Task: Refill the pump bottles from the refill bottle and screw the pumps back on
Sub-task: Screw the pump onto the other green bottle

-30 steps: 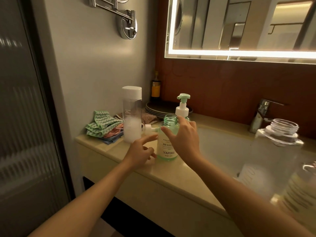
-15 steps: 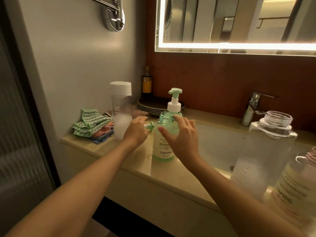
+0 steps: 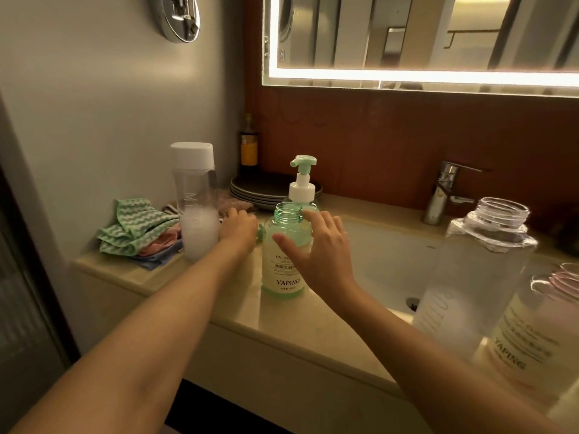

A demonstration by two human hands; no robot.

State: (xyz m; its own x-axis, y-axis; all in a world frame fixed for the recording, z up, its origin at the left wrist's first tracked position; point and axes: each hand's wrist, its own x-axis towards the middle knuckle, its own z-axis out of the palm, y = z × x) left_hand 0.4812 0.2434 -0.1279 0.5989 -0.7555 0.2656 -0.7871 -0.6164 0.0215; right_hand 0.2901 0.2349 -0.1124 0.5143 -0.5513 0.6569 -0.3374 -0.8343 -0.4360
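A green YAPING pump bottle [image 3: 282, 267] stands open, without its pump, on the beige counter [image 3: 313, 321]. Behind it stands a second green bottle with its white and green pump [image 3: 301, 183] screwed on. My right hand [image 3: 316, 249] has spread fingers against the open bottle's right shoulder, thumb across its front. My left hand [image 3: 238, 228] is curled over a loose pump [image 3: 260, 234] lying left of that bottle; only its green tip shows. A tall clear bottle with a white cap [image 3: 195, 211] holds white liquid. A wide clear jar [image 3: 482, 264] and a pinkish YAPING bottle [image 3: 532, 333] stand open at the right.
Folded cloths [image 3: 138, 233] lie at the counter's left end by the wall. Stacked dark plates [image 3: 266, 189] and a small dark bottle [image 3: 249, 148] sit in the back corner. The white sink basin [image 3: 385, 264] and a chrome faucet [image 3: 445, 189] lie right of my hands.
My left hand has moved from the counter in front of the open bottle back onto the loose pump. My right hand has loosened from the bottle's neck and spread its fingers.
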